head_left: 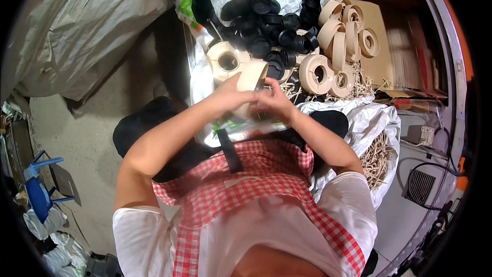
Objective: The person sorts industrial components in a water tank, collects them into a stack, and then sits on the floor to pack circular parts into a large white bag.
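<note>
In front of me, a beige round plastic part [251,75] is tilted on its side. My left hand [229,95] grips it from the left, fingers closed around its wall. My right hand [279,104] is closed at its right rim, with the fingertips slightly blurred. Whether those fingers also pinch a small piece is hidden. Beyond my hands lie a beige flanged ring [216,61] on the left and another beige ring [309,74] on the right. Black ringed plastic parts [260,46] are heaped between and behind them.
More beige rings [338,48] lean against an open cardboard box [402,46] at the far right. Small beige sticks [375,161] fill a white sack [392,125] by my right arm. A large grey-white sack [97,25] stands left, a blue stool [38,197] farther down. A grey machine [394,225] is at right.
</note>
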`<state>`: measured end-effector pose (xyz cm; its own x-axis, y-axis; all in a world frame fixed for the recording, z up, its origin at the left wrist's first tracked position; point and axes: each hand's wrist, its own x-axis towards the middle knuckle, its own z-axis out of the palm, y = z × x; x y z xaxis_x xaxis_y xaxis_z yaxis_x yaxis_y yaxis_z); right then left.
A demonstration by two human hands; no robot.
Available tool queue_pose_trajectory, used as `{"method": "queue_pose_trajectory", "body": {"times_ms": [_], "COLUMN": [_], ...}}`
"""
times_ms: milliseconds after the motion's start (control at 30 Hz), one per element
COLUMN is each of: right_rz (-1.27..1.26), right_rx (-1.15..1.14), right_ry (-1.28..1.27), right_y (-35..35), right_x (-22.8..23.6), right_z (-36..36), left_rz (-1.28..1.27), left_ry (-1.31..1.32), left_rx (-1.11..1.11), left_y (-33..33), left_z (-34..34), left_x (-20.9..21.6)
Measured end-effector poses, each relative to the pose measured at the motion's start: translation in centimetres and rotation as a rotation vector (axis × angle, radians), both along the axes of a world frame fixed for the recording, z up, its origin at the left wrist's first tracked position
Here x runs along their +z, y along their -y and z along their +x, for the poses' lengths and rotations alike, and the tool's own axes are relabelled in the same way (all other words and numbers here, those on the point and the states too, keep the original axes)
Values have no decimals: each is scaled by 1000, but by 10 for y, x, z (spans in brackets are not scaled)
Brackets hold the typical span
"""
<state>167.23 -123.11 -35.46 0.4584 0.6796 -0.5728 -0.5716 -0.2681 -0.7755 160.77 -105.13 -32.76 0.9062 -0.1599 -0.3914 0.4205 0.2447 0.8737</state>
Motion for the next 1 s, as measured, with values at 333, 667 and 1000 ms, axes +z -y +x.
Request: {"method": "queue_pose_trajectory", "body": {"times_ms": [333,667,1000], "right_rz": [-122,257,-108], "right_rx": [33,469,65], "right_ry": [71,1832,329], "right_y": [-3,1,-8], "right_x": [7,3,13], "right_z": [7,9,4], "left_rz": [93,-328,-130], "left_ry": [33,-346,34], "left_rx": [49,104,98], "left_y": [-1,-13,2], "left_z": [-2,6,-1], "left_x": [-4,-11,-6]}}
